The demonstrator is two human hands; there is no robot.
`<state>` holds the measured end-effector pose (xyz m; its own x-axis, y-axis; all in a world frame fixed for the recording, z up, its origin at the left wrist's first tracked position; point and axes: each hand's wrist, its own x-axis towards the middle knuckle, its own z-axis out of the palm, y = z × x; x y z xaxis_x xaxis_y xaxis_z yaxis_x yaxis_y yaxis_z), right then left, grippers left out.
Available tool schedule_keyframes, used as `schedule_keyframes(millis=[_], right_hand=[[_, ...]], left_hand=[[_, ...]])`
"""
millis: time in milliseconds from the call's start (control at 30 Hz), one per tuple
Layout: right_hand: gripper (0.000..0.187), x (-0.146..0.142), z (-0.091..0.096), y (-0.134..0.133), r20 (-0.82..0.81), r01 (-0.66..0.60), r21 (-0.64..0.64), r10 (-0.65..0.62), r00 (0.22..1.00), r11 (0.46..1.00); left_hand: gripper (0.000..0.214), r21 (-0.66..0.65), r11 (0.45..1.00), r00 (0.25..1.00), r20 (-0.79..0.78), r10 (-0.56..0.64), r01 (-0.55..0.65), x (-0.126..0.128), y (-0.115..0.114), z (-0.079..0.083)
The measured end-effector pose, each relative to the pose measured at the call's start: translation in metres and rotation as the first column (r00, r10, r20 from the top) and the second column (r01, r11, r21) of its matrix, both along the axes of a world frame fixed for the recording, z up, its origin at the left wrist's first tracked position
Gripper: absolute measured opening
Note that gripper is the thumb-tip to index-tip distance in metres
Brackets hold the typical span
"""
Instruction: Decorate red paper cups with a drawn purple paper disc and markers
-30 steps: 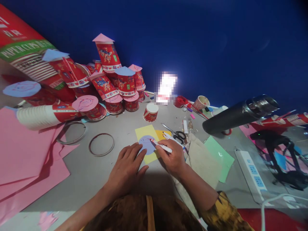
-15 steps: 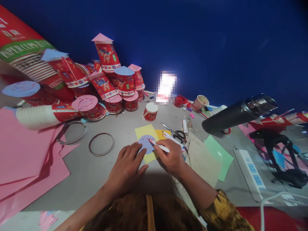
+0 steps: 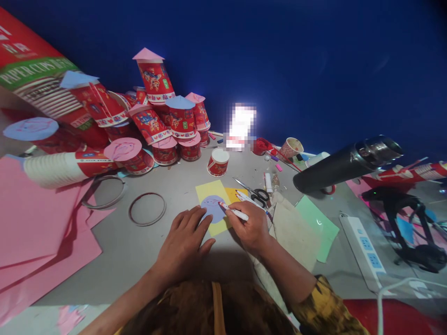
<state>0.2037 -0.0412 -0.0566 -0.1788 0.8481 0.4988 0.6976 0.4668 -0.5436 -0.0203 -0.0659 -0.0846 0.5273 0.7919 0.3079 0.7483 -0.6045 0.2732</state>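
My right hand grips a white marker with a red tip, and the tip rests on a light blue paper disc. The disc lies on a yellow sheet on the grey table. My left hand lies flat with fingers spread, pressing the near edge of the disc and the yellow sheet.
Red paper cups with paper lids are piled at the back left. Pink sheets and two rings lie to the left. Scissors, a green sheet, a black flask and a power strip lie to the right.
The marker tip shifted slightly back and forth over the blue disc. My left hand has stayed in place.
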Motion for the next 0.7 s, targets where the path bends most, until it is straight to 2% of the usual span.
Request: schedule_keyframes(millis=[100,333,567,700], right_hand=[[0.018,0.0013,0.0029,0.0001,-0.032,0.029,0.026,-0.028,0.999,0.999],[0.02,-0.0026,0.001,0.0003,-0.013,-0.057,-0.022,0.056,0.998,0.998],[0.018,0.0018,0.0017,0.0022,-0.012,0.03,0.052,-0.03,0.999,0.998],[0.017,0.0023,0.004,0.0021,-0.027,0.02,0.061,-0.018,0.999,0.998]], left_hand=[[0.043,0.001,1.0,1.0,0.0,-0.003,0.003,-0.0002,0.0,0.0009],[0.043,0.006,1.0,1.0,-0.015,-0.002,0.002,-0.0006,-0.0005,0.0001],[0.042,0.018,1.0,1.0,-0.014,-0.003,0.003,-0.0002,0.0,0.0006],[0.043,0.027,1.0,1.0,-0.022,-0.002,0.003,0.0001,0.0001,0.0019]])
